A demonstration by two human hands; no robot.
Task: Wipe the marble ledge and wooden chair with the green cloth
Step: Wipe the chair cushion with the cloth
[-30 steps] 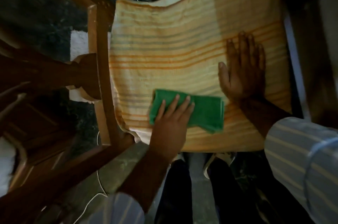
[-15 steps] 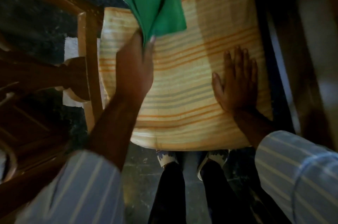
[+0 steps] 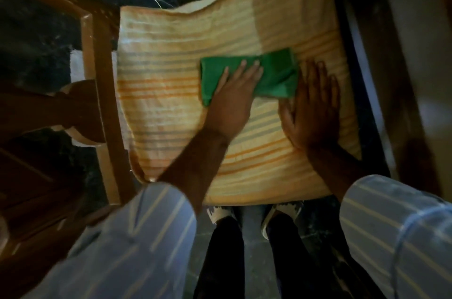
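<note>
Head view showed the left hand [image 3: 232,100] lying flat, fingers spread, pressing the green cloth [image 3: 249,76] onto the striped cushion [image 3: 171,93]. The cloth was folded into a wide strip, bright green, rumpled at its right end, and sat on the cushion's right half. The right hand [image 3: 313,113] lay palm down just beside it, fingers extended and close together, its fingertips touching the cloth's right edge. Both sleeves [image 3: 396,232] were pale with thin stripes. The cushion rested on the wooden chair [image 3: 97,93], whose frame showed along the left. Half a second earlier the left hand had held the cloth pinched and lifted above the cushion's far left corner; now it was down and flattened.
</note>
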